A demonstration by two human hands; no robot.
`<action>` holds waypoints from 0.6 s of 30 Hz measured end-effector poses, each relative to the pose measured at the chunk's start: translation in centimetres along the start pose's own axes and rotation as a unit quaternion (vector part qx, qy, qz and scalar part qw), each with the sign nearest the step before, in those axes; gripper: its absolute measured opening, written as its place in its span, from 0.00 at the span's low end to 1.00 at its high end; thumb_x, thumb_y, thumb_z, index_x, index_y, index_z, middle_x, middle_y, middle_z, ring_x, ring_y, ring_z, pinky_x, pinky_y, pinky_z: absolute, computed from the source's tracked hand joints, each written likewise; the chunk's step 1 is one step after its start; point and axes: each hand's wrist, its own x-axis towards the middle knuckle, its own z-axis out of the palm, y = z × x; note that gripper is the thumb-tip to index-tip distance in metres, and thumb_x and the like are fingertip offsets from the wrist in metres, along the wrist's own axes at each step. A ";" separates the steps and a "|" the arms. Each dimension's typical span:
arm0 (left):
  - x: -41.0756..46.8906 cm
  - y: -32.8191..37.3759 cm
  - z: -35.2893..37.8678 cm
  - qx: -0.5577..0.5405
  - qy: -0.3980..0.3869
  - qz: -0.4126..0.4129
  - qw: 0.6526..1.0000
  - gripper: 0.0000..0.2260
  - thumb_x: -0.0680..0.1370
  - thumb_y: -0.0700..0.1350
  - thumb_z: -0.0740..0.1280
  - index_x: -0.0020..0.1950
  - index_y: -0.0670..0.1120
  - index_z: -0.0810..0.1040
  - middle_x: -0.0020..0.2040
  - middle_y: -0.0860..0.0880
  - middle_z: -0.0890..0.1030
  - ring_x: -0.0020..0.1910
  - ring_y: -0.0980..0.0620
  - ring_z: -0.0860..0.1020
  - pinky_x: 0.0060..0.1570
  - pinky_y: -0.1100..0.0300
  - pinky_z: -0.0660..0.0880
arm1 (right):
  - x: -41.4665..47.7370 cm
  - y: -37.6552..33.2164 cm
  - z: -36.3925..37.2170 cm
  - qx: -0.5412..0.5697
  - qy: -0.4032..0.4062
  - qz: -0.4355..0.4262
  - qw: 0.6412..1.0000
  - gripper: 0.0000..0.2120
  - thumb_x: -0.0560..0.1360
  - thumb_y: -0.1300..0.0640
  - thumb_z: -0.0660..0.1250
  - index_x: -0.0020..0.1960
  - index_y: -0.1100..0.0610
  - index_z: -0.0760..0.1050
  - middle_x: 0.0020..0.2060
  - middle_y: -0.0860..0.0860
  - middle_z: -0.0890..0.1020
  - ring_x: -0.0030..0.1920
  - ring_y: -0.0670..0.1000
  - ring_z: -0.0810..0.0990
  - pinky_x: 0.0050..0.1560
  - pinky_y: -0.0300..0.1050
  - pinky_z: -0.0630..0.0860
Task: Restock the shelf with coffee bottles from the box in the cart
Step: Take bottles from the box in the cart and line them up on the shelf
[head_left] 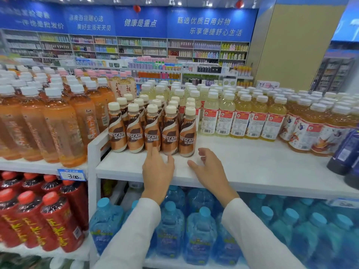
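Several brown Nescafe coffee bottles (151, 131) with cream caps stand in rows on the white shelf (252, 167), at its left end. My left hand (157, 169) hovers just in front of the front row, fingers straight, fingertips near the base of the middle bottle. My right hand (209, 167) is over the bare shelf to the right of it, fingers loosely spread, holding nothing. Neither the cart nor the box is in view.
Orange tea bottles (58, 123) fill the lower shelf to the left. Pale yellow drink bottles (242, 117) stand right of the coffee, dark blue bottles (345, 152) at the far right. Large blue water jugs (194, 220) and red-capped bottles (38, 214) sit below.
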 end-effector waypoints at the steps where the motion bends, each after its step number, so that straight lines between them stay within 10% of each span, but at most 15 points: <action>1: -0.5 -0.3 -0.4 0.002 -0.011 0.001 1.000 0.17 0.80 0.49 0.67 0.66 0.43 0.72 0.63 0.44 0.78 0.60 0.43 0.76 0.62 0.50 0.71 | -0.8 0.0 -0.4 -0.003 -0.003 -0.008 1.000 0.28 0.78 0.48 0.70 0.74 0.55 0.67 0.69 0.50 0.75 0.66 0.50 0.75 0.68 0.47 0.72; 18: -22.3 -8.4 -11.2 0.010 -0.009 -0.096 0.995 0.21 0.80 0.49 0.68 0.73 0.48 0.73 0.67 0.56 0.76 0.69 0.53 0.73 0.62 0.68 0.64 | -18.8 3.9 1.3 0.073 -0.087 -0.078 0.990 0.20 0.79 0.47 0.68 0.70 0.50 0.73 0.64 0.42 0.74 0.65 0.41 0.70 0.67 0.38 0.64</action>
